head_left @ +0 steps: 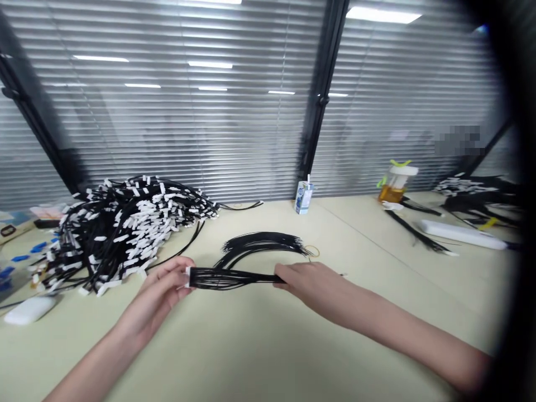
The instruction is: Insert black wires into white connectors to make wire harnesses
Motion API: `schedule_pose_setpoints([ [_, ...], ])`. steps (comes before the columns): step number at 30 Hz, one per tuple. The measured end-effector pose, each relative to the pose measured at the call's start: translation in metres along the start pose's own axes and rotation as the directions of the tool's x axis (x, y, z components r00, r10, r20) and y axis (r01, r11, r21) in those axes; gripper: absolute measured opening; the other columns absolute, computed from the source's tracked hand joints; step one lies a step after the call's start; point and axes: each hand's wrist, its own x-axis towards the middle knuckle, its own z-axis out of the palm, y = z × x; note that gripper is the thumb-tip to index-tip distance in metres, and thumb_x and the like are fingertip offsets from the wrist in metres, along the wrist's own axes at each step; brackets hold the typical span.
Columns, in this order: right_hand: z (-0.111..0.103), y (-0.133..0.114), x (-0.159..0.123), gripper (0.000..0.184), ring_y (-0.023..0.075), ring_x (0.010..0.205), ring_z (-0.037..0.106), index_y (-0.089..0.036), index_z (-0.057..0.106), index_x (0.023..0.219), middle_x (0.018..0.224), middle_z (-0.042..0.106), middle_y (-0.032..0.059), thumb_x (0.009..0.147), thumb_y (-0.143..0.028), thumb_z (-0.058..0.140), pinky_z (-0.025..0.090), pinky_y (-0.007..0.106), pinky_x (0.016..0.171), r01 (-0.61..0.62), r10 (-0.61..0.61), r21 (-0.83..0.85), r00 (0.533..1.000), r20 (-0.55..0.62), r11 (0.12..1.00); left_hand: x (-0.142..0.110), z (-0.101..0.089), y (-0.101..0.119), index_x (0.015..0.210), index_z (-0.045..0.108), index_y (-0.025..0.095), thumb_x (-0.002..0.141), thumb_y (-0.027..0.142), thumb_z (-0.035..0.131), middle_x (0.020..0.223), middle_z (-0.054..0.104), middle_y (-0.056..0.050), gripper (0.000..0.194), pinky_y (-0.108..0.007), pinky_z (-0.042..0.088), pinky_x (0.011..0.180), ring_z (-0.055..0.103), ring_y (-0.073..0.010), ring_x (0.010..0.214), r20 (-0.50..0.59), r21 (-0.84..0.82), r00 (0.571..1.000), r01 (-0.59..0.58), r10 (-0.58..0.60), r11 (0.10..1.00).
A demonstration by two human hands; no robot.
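Note:
A black wire harness [234, 278] stretches between my two hands above the table. At its left end is a white connector [188, 277], which my left hand [165, 282] pinches between thumb and fingers. My right hand [307, 285] is closed around the gathered wires at the other end, and its fingertips are mostly hidden from view. Just beyond the harness lies a curved bundle of loose black wires [263, 240], with thin bare-looking ends on both sides. A thin yellowish loop [312, 251] rests by its right end.
A large heap of black cables with white connectors [154, 218] covers the back left. A white computer mouse [31, 310] lies in front of it. Farther back are a drink carton [304, 197] and a jug of amber liquid [393, 187]. More cables [481, 192] and a white bar-shaped object [463, 233] lie right.

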Motion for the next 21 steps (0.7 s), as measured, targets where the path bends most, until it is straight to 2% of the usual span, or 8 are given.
schedule_pose_setpoints([
  [3,0.004,0.011,-0.012,0.022,0.0121,0.057,0.047,-0.018,0.04,0.078,0.068,0.053,-0.0022,0.096,-0.03,0.036,0.026,0.025,0.052,-0.041,0.04,0.041,0.999,0.029,0.998,0.003,0.0,-0.005,0.086,0.066,0.018,0.076,0.016,0.063,0.081,0.058,0.0,0.01,-0.018,0.047,0.067,0.053,-0.0089,0.067,-0.021,-0.003,0.997,0.075,-0.075,0.997],
  [6,0.011,0.021,-0.025,0.024,0.0142,0.063,0.05,-0.018,0.044,0.079,0.07,0.052,-0.0002,0.096,-0.032,0.035,0.032,0.027,0.059,-0.088,0.085,0.077,0.996,0.042,0.993,0.005,0.002,-0.013,0.089,0.064,0.018,0.074,0.02,0.068,0.084,0.058,-0.001,0.015,-0.02,0.046,0.068,0.053,-0.0099,0.069,0.003,0.024,0.994,0.112,-0.112,0.993],
  [11,0.02,0.031,-0.053,0.03,0.0158,0.068,0.052,-0.018,0.05,0.077,0.07,0.054,0.0013,0.094,-0.04,0.038,0.036,0.028,0.064,-0.169,0.16,0.156,0.985,0.066,0.973,0.004,0.015,-0.034,0.084,0.062,0.019,0.071,0.024,0.073,0.067,0.058,0.002,0.018,-0.018,0.039,0.057,0.05,-0.01,0.062,0.074,0.123,0.997,0.025,-0.034,0.992],
  [14,0.022,0.044,-0.08,0.033,0.0147,0.066,0.052,-0.019,0.05,0.078,0.07,0.054,0.0011,0.095,-0.041,0.033,0.038,0.027,0.062,-0.292,0.29,0.192,0.956,0.035,0.937,0.001,0.022,-0.038,0.091,0.064,0.02,0.073,0.026,0.071,0.078,0.067,-0.004,0.021,-0.025,0.042,0.065,0.057,-0.0157,0.068,0.136,0.141,0.991,-0.03,0.011,0.99],
  [16,0.024,0.06,-0.102,0.034,0.0137,0.063,0.053,-0.019,0.048,0.081,0.069,0.054,0.0008,0.096,-0.04,0.026,0.039,0.025,0.061,-0.42,0.434,0.208,0.901,-0.025,0.883,-0.002,0.026,-0.036,0.097,0.064,0.021,0.075,0.029,0.068,0.096,0.068,-0.01,0.023,-0.032,0.044,0.074,0.06,-0.022,0.079,0.157,0.109,0.988,-0.033,0.016,0.994],
  [17,0.026,0.071,-0.114,0.036,0.0132,0.06,0.052,-0.019,0.045,0.079,0.065,0.052,-0.0001,0.097,-0.041,0.022,0.04,0.025,0.059,-0.496,0.518,0.212,0.853,-0.062,0.842,-0.004,0.027,-0.034,0.097,0.064,0.022,0.076,0.031,0.066,0.101,0.068,-0.011,0.023,-0.035,0.044,0.076,0.06,-0.0238,0.082,0.17,0.086,0.985,-0.025,0.01,0.996],
  [19,0.032,0.095,-0.136,0.04,0.0136,0.058,0.051,-0.02,0.04,0.074,0.061,0.049,-0.0007,0.097,-0.043,0.016,0.041,0.025,0.058,-0.629,0.658,0.209,0.741,-0.129,0.749,-0.009,0.031,-0.03,0.093,0.065,0.021,0.078,0.033,0.063,0.098,0.067,-0.011,0.02,-0.036,0.044,0.076,0.059,-0.0239,0.081,0.208,0.071,0.978,-0.01,-0.005,0.997],
  [21,0.042,0.121,-0.154,0.042,0.0136,0.057,0.051,-0.02,0.04,0.073,0.061,0.048,-0.0007,0.096,-0.046,0.017,0.041,0.025,0.058,-0.723,0.747,0.189,0.642,-0.171,0.665,-0.013,0.035,-0.028,0.087,0.066,0.02,0.077,0.033,0.063,0.088,0.066,-0.009,0.016,-0.033,0.043,0.074,0.057,-0.0222,0.077,0.238,0.11,0.971,-0.005,-0.022,0.994],
])
